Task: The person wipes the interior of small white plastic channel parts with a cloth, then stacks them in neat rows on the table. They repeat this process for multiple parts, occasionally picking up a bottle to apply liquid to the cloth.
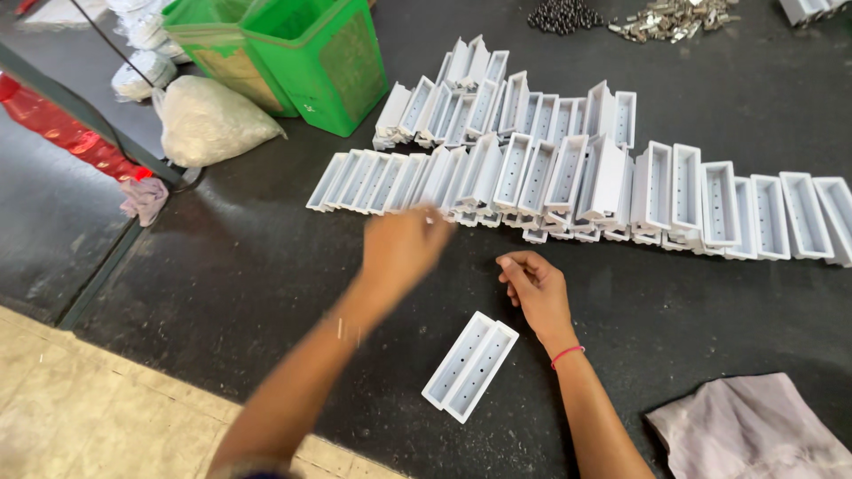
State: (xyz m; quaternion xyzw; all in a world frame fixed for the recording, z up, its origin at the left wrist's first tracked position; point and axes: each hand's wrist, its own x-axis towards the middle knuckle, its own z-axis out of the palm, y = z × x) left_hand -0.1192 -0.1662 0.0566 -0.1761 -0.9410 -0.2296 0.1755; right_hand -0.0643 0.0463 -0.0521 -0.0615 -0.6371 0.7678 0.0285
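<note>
My left hand (401, 250) is blurred and reaches toward the near end of a long row of white plastic trough-shaped parts (568, 182) leaning on edge on a dark table (266, 266). Whether its fingers hold anything I cannot tell. My right hand (535, 291), with a red thread at the wrist, rests on the table with fingers loosely curled and nothing in it. Just below it a pair of the white parts (470, 365) lies flat, open side up.
Green bins (311, 58) stand at the back left beside a white filled bag (209, 120). A pile of small dark balls (564, 16) and metal clips (674, 18) lies at the back. A pale cloth (754, 430) lies at the front right. Tiled floor shows at lower left.
</note>
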